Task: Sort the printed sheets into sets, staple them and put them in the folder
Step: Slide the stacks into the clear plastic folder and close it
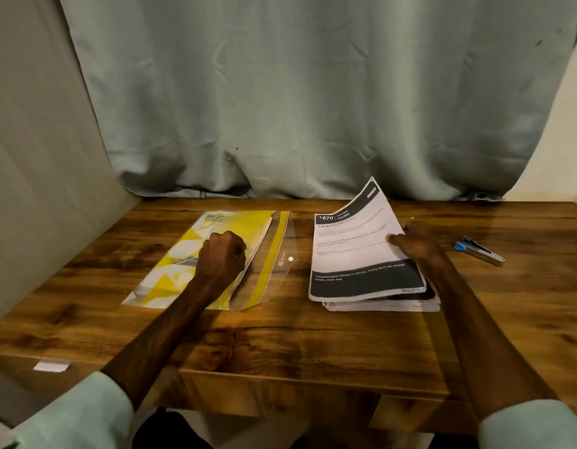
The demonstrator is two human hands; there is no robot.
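printed sheets [361,254] are lying stacked right of centre on the wooden table [296,335], the right hand [416,243] is pinching the lifted top sheets' edge near the stapler [481,251], and the left hand [222,254] is resting clenched on the yellow folder [173,270].

You are resting your left grip [222,254], curled into a fist, on the yellow folder [173,270] lying on the table [280,338]. Your right grip [416,244] is pinching the right edge of the top sheet [352,244], whose far corner is curling up off the stack [377,304]. A blue and grey stapler [479,250] is lying just right of that grip.
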